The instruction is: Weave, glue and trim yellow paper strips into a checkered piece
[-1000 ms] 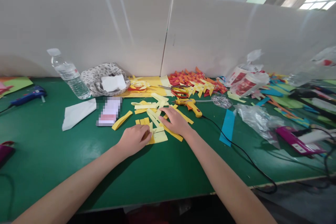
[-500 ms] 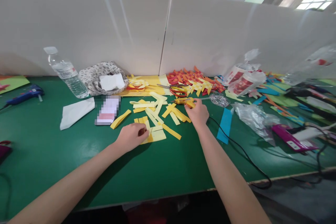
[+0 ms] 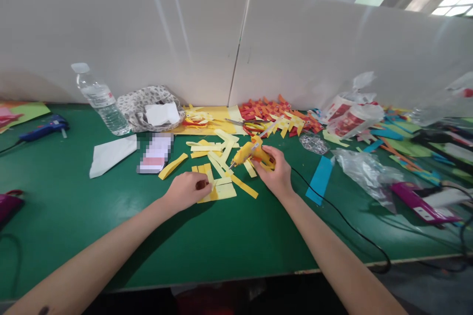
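Green covers the whole desk [image 3: 229,236], which runs up to white partition panels [image 3: 185,44] along its far edge. Toward the right edge lies the widest clutter: crumpled clear plastic bags [image 3: 364,167], coloured paper offcuts and a magenta tool [image 3: 421,204], with a black cord [image 3: 343,221] trailing from the middle of the desk to the near edge. Against the far edge, at the middle, sits a heap of orange and red paper pieces [image 3: 275,110] beside a yellow sheet [image 3: 214,120], and left of these a patterned cloth pouch [image 3: 150,108] and an upright water bottle [image 3: 99,101]. A blue glue gun [image 3: 44,128] lies near the left edge, a folded white paper [image 3: 111,155] nearer the middle. At the desk's centre is a scatter of yellow paper strips [image 3: 212,157]. The left hand [image 3: 186,191] rests on the near part of that scatter, fingers curled and pinching a folded yellow strip piece [image 3: 218,191] flat against the desk. The right hand [image 3: 275,172], just right of the strips, is closed around the handle of a yellow glue gun [image 3: 249,151], lifted and tilted, its nozzle pointing down-left toward the strips close to the left hand's piece.
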Demonstrator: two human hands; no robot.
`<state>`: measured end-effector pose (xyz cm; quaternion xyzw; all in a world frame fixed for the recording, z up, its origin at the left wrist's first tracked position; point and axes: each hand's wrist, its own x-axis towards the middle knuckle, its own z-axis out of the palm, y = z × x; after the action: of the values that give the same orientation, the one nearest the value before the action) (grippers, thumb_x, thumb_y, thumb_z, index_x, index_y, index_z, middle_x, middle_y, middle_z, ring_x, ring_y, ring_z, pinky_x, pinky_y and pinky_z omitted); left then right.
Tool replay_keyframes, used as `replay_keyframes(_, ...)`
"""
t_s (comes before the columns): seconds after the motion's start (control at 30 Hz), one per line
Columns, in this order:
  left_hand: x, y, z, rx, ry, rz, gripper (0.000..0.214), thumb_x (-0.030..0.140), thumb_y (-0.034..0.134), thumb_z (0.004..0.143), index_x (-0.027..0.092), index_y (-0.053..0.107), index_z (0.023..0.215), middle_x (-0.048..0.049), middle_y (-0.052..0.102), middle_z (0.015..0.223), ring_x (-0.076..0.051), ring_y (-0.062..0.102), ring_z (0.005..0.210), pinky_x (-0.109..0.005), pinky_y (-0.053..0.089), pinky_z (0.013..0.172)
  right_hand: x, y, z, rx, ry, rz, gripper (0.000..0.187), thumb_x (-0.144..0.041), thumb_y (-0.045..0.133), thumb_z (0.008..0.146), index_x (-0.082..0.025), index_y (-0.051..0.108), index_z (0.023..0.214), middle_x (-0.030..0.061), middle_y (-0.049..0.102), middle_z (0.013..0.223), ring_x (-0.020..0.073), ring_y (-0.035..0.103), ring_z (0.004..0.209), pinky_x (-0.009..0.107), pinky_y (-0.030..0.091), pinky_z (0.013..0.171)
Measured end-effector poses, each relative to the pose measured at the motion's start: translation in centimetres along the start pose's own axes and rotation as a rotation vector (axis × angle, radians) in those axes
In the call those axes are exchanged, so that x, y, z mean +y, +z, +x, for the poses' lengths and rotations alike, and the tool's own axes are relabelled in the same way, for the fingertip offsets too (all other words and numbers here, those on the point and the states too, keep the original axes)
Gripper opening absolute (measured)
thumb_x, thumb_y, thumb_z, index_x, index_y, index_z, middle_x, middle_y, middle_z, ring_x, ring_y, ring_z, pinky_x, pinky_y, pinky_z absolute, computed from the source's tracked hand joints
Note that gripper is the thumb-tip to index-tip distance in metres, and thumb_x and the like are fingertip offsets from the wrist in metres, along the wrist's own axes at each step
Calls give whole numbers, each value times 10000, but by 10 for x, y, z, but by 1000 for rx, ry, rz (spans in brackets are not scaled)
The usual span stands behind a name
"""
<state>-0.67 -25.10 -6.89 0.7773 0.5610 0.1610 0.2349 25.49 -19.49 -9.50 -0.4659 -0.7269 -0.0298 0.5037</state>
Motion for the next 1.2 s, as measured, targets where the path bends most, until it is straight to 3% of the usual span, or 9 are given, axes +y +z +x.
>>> replay_keyframes(0.17,-3,-2,1,5,1,-55,325,366,490,778,180,413,523,11,511,540,-112,425,518,-242,260,501,-13,1,-4,-190,-201,5,432,-310,632,801,-236,482,1199,97,638,1062,235,629,949,390,548,787)
replay_keyframes(0.37,-11,0,3,11,50,-132,318,340,526,760,171,441,505,24,468,514,-94,384,503,-239,268,497,-17,3,0,-264,-356,-45,475,-252,605,828,-225,418,1264,100,641,1046,238,615,959,414,534,815)
replay_keyframes(0.7,-13,-1,3,8,52,-153,323,345,533,764,167,462,503,25,468,506,-90,381,495,-234,275,488,-18,5,-2,-309,-356,-51,479,-210,567,847,-239,400,1295,96,637,1097,240,609,1005,424,528,841)
replay_keyframes(0.97,-14,-1,3,2,63,-142,339,363,527,781,168,460,513,28,473,518,-89,388,503,-237,270,489,-20,7,-1,-279,-381,-33,216,-175,555,848,-229,549,1056,88,641,1013,220,613,968,406,531,841)
replay_keyframes(1.2,-16,1,4,17,67,-139,337,352,536,773,167,457,503,33,448,496,-84,362,487,-235,259,479,-20,8,-1,-263,-396,-38,132,-175,561,848,-224,567,971,84,651,969,208,629,921,385,544,810)
